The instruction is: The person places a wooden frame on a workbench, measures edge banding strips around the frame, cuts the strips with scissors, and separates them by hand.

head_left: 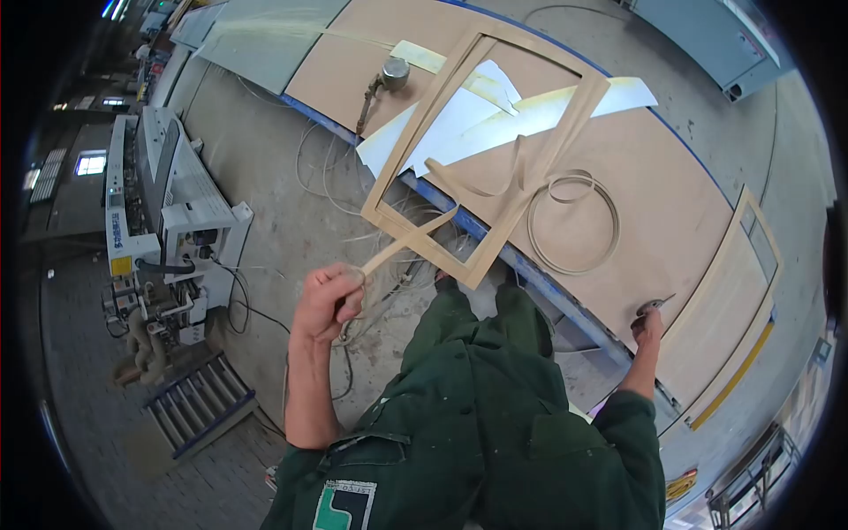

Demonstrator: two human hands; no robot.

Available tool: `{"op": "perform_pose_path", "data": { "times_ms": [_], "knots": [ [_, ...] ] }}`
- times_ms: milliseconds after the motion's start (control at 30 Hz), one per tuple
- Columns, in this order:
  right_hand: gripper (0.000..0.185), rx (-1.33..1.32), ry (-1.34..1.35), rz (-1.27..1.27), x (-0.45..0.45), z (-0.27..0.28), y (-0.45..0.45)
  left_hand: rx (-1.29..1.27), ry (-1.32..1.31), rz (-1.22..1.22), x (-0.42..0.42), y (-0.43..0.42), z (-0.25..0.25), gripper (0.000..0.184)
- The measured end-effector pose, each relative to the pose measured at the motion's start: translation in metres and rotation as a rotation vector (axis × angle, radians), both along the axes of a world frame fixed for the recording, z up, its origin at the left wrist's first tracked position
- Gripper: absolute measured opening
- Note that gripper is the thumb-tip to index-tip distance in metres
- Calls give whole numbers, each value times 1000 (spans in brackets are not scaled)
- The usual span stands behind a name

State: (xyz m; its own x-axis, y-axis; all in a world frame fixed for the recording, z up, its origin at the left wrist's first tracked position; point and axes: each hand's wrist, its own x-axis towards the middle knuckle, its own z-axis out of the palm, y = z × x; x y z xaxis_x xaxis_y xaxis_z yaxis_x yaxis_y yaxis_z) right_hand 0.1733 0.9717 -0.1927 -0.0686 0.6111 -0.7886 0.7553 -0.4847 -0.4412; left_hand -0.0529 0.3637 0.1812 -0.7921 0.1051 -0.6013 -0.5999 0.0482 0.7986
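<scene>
My left hand [331, 300] is closed around one end of a light-brown edging strip [393, 251]. The strip runs across the lower corner of a rectangular wooden frame [505, 223], which lies partly over the bench edge. Its far part curls inside the frame's opening. A coil of similar strip [617, 231] rests on the bench beside the frame. Out to the right, my right hand [647, 330] grips a small metal tool [654, 306] with a thin pointed end; its exact kind is too small to tell.
White sheets [468, 124] lie under the frame on the blue-edged bench [680, 203]. A round-headed air tool [394, 73] sits at the back left. Another framed panel [720, 327] is at the right. A machine [172, 212] stands left, with cables and hoses on the floor.
</scene>
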Motion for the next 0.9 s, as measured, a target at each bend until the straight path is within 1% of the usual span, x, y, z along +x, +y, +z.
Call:
{"op": "perform_pose_path", "data": {
  "times_ms": [33, 67, 100, 133, 167, 233, 300, 367, 400, 433, 467, 500, 533, 567, 600, 633, 667, 700, 733, 767, 833, 867, 900],
  "knots": [
    [25, -62, 176, -125, -2, 17, -11, 91, -10, 53, -3, -2, 1, 19],
    [22, -126, 351, -249, -7, 29, -21, 99, 1, 61, -8, -6, -1, 19],
    [22, -123, 364, -237, -22, 53, -41, 211, -44, 99, -11, -12, -4, 19],
    [24, -38, 493, -145, -35, 83, -68, 323, -89, 132, -13, -16, -7, 20],
    [26, 48, 613, -53, -46, 117, -94, 329, -84, 136, -16, -17, -8, 20],
    [36, -196, 717, 182, -67, 183, -129, 474, -158, 225, -18, -19, -12, 20],
    [41, -245, 857, 333, -85, 221, -177, 504, -168, 216, -18, -22, -17, 21],
    [32, -439, 799, 542, -97, 258, -218, 537, -166, 210, -22, -22, -18, 22],
    [32, -613, 730, 574, -110, 282, -238, 534, -165, 218, -22, -19, -17, 22],
    [31, -671, 715, 671, -120, 294, -259, 530, -168, 227, -21, -17, -15, 22],
    [31, -726, 702, 771, -130, 306, -280, 537, -169, 226, -20, -14, -12, 22],
    [32, -660, 750, 944, -136, 310, -299, 466, -96, 181, -18, -11, -9, 21],
    [35, -731, 772, 950, -141, 311, -316, 394, -24, 138, -16, -8, -6, 20],
    [38, -802, 795, 958, -145, 307, -328, 402, -20, 141, -13, -6, -3, 20],
    [59, -891, 807, 1021, -146, 295, -336, 355, 7, 103, -11, -3, -1, 19],
    [59, -885, 802, 1032, -149, 296, -341, 309, 33, 68, -9, 0, 1, 18],
    [74, -979, 825, 979, -151, 297, -347, 317, 33, 75, -6, 2, 3, 18],
    [92, -1073, 848, 923, -153, 298, -353, 263, 50, 50, -3, 5, 5, 17],
    [69, -977, 948, 1037, -155, 299, -358, 208, 63, 24, 0, 7, 6, 16],
    [69, -978, 940, 1042, -157, 300, -359, 213, 60, 31, 3, 8, 5, 16],
    [82, -836, 1092, 1179, -162, 304, -360, 196, 98, 1, 7, 10, 1, 17],
    [82, -833, 1082, 1184, -164, 310, -359, 204, 95, 5, 9, 12, 0, 17],
    [96, -830, 984, 1174, -167, 319, -360, 189, 72, -6, 10, 14, 1, 16]
  ]
}}
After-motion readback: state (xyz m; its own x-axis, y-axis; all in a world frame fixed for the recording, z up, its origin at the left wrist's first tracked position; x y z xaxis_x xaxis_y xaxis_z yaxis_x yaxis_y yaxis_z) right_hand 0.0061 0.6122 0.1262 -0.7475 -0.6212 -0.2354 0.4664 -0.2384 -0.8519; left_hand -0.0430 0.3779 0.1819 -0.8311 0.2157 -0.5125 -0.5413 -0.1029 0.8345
